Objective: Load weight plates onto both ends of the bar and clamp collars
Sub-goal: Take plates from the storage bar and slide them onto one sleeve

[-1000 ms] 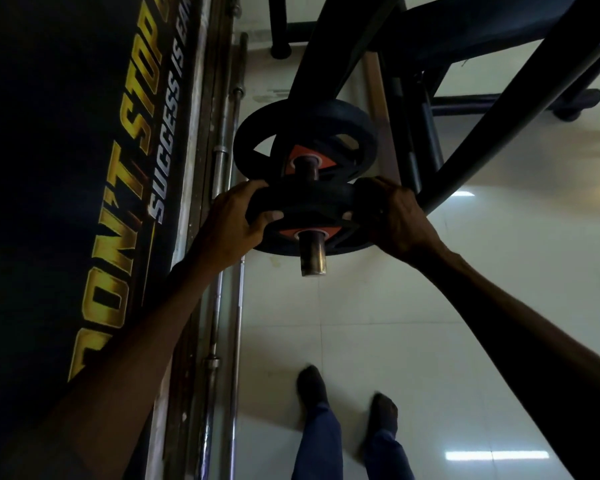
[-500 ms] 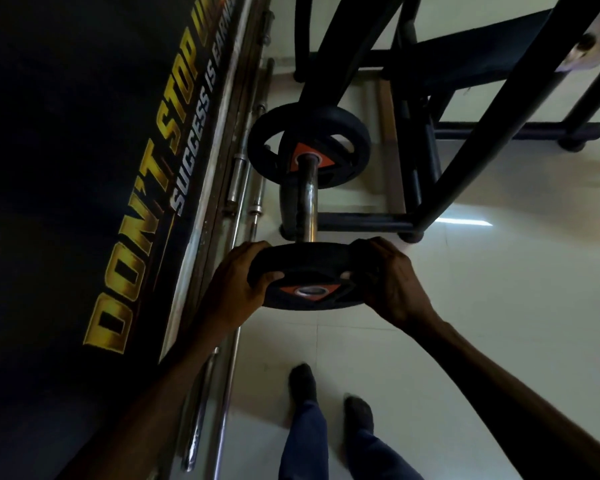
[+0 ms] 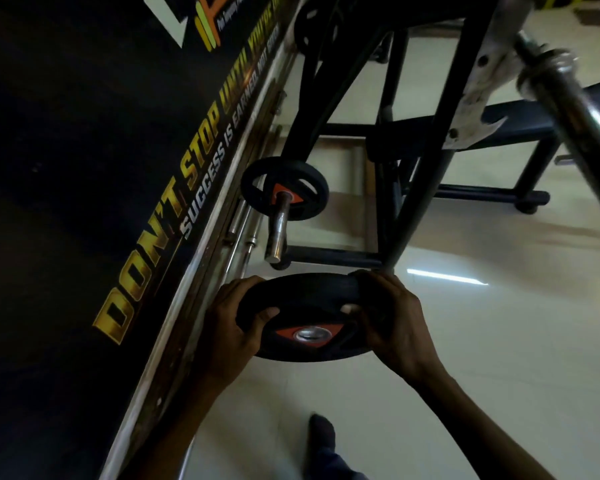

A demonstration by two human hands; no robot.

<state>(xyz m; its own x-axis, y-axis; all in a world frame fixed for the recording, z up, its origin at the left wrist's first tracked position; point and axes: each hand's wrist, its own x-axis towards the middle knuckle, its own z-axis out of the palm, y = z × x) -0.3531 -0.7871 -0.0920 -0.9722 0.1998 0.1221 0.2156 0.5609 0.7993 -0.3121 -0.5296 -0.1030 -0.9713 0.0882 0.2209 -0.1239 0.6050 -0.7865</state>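
The left hand grips the near-left rim of a black weight plate, thumb laid over the upper face and fingers wrapped under the edge. The right hand grips the opposite rim, its thumb hooked into a cut-out near the hub. A two-sided hold of this kind spreads the load and keeps the plate level; the plate hangs roughly flat in the air above the tiled floor, resting on nothing.

The plate's steel-lined bore faces up inside an orange hub mark and is clear of any shaft. Just beyond the plate, a chromed storage peg projects from the black rack frame with its free end bare, and a second plate sits further back on the same peg. The held plate appears to be free of that peg and ready for carrying.

The bar lies across the rack's upper cradle at upper right, its sleeve bare as far as the view shows; no collar can be made out. A dark bench stands behind the frame. Spare bars lie along the foot of the lettered wall banner to the left.

Assessment: loading is at an early stage. The next move calls for tipping the plate upright so that the bore lines up with the sleeve. The weight of the plate over the person's feet below is the main hazard.
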